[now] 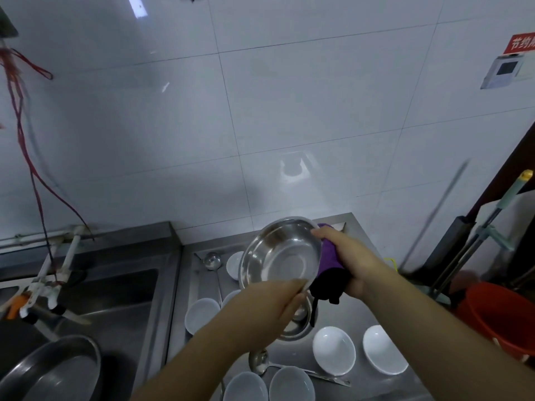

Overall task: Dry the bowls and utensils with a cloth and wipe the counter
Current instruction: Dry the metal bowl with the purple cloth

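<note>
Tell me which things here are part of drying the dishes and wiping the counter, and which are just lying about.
Part of the job:
- steel bowl, held up in both hands
- purple cloth in the right hand
- left hand on the bowl's rim
- white bowls
- ladles
- steel counter

Just lying about:
- orange bucket
- mop handles
- basin in the sink

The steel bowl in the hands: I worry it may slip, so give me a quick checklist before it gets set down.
1. Left hand grips the steel bowl at its near rim: ok.
2. Right hand holds the purple cloth against the bowl's far side: ok.
3. Bowl lifted off the counter: ok.
4. Inside of bowl dry: cannot tell.
5. Bare counter spot between the white bowls: ok, but narrow.
6. Ladle lies clear of that spot: ok.
</note>
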The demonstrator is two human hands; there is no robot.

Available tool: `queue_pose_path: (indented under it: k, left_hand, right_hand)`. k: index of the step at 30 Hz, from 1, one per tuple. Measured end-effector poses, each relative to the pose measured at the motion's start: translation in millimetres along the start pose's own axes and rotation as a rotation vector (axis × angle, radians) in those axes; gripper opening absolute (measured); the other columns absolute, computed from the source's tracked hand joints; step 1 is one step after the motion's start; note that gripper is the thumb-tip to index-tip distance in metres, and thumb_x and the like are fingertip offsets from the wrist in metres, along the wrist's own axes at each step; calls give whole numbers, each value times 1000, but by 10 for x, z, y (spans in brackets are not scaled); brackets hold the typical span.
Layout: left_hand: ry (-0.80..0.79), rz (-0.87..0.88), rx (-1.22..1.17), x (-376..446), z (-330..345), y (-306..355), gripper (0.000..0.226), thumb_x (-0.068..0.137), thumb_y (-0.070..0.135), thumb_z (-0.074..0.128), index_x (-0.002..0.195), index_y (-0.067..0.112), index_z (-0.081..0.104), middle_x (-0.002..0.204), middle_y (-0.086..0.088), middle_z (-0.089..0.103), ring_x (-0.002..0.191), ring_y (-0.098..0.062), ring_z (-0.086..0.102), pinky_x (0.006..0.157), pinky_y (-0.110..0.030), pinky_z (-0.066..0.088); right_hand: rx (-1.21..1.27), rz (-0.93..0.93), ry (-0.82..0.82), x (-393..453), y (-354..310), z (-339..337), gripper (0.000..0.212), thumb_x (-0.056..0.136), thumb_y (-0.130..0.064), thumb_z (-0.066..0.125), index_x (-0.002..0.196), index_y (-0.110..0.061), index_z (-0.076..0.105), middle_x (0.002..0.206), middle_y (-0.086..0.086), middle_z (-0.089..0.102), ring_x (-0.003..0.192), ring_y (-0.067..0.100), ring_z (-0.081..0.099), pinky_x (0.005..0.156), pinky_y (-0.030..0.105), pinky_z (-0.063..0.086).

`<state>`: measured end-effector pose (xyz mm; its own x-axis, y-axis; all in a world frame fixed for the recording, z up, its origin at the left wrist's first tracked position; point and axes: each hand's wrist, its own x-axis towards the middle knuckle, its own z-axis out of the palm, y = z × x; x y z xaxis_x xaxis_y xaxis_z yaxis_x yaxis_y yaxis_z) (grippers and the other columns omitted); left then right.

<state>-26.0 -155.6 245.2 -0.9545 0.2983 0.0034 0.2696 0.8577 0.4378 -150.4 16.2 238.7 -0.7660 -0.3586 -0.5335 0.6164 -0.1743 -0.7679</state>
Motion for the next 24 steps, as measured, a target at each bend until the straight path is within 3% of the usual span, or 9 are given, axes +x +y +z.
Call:
queue_pose_path:
  k: [4,7,11,14,16,18,19,22,24]
  left_hand:
    - [39,49,111,-72,3,-117,33,110,44,30,121,32,59,102,11,68,91,-8,58,87,-34,51]
    - [132,37,191,-131,53,-215,51,107,54,22,141,37,56,123,13,73,116,-5,61,108,-31,42]
    - [451,-85,75,-236,80,-327,47,105,51,34,144,36,55,139,15,63,132,6,42,118,-35,30]
    - [700,-351,-147,-280,37,-460,47,104,48,39,148,33,48,148,13,48,140,-5,38,118,-37,30]
    - [712,-556,-460,-288,-27,-573,40,106,46,45,143,33,51,140,11,53,124,-5,53,103,-30,46]
    - [648,-679,-779,-301,-33,-698,21,107,40,49,116,35,68,113,8,70,98,-3,63,79,-24,48]
    - [621,-703,-872,-313,-21,-753,24,106,37,49,100,30,72,96,4,74,88,-10,65,75,-28,49]
    - [552,-707,-976,-347,71,-884,36,103,31,51,72,20,67,68,-3,60,67,-19,54,67,-37,49]
    - [526,-710,-1071,-334,129,-958,29,100,25,56,76,25,73,65,0,63,59,-14,56,60,-32,54]
  right_hand:
    - [86,9,1,-7,168,-6,47,79,-26,82,120,-3,71,89,20,75,68,33,74,56,40,59]
    - [135,34,-2,-25,299,22,51,81,-28,79,122,0,71,88,22,74,63,34,73,47,37,57]
    - [153,43,14,-49,438,101,51,81,-32,77,121,-2,70,83,20,70,57,34,68,44,38,54]
    - [143,27,44,-46,508,142,51,80,-31,76,121,-1,69,80,20,68,53,34,66,42,36,52]
    - [138,29,57,-45,549,148,50,83,-31,75,122,0,69,76,19,68,49,34,66,39,34,50]
    - [145,27,62,-42,599,154,49,83,-28,75,123,-1,69,77,18,70,51,33,67,41,35,52]
    - [153,23,60,-35,626,154,49,82,-26,75,124,-1,69,80,18,72,55,34,69,43,37,53]
    - [155,6,71,-18,717,124,53,78,-20,78,127,-1,69,93,21,74,66,35,72,54,41,58]
    - [124,-7,100,-11,764,65,51,76,-15,81,125,-2,71,100,24,76,72,37,74,58,42,60]
